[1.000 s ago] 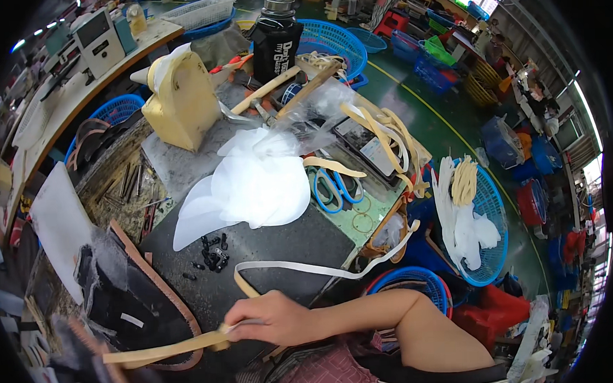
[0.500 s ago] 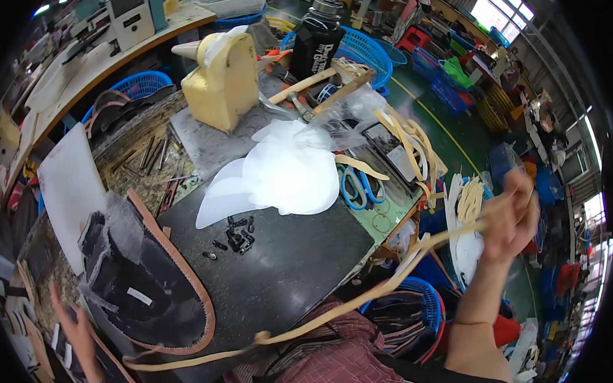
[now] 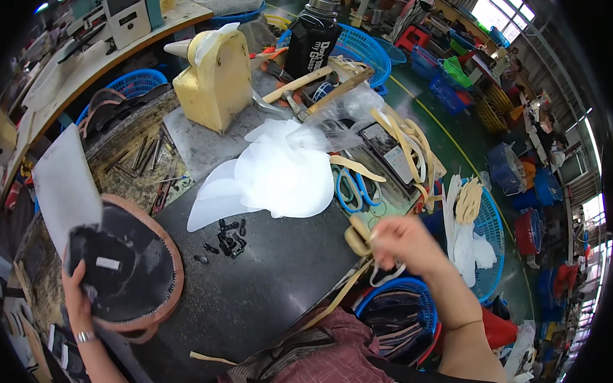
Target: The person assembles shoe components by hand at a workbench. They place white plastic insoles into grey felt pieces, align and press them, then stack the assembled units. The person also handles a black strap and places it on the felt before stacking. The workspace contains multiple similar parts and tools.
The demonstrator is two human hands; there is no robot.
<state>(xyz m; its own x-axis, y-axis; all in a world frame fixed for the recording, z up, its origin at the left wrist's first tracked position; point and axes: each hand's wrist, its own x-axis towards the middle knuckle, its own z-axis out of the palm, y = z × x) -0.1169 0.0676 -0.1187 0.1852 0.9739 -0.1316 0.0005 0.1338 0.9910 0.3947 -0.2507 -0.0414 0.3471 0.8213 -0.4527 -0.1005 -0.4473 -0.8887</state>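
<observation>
Holding the work: your left hand (image 3: 78, 297) gripped the dark leather piece (image 3: 122, 271) at its lower left edge, a tan strap (image 3: 176, 265) wrapped round its rim.
Landmark: the white plastic sheet (image 3: 278, 175) lay in the middle of the dark bench (image 3: 269, 275); places below are counted from it.
Leather piece: it stood down and to the left of the sheet, well apart, raised and tilted toward you.
Right hand (image 3: 404, 242): down and to the right of the sheet, at the bench edge, above a blue basket (image 3: 404, 310).
Right fingers: they were curled shut on a tan strip (image 3: 338, 296) that ran down toward your lap; a tan tool handle (image 3: 356, 238) sat just beside them, and whether they held it too you could not tell.
Left fingers: clenched on the leather, thumb in front.
Doing it well: judging by the slack, you needed to keep the strip flat and untwisted, and pull evenly while the left hand steadied the rim.
Nearby: small black clips (image 3: 230, 236) just below the sheet; blue scissors (image 3: 353, 189) to its right.
</observation>
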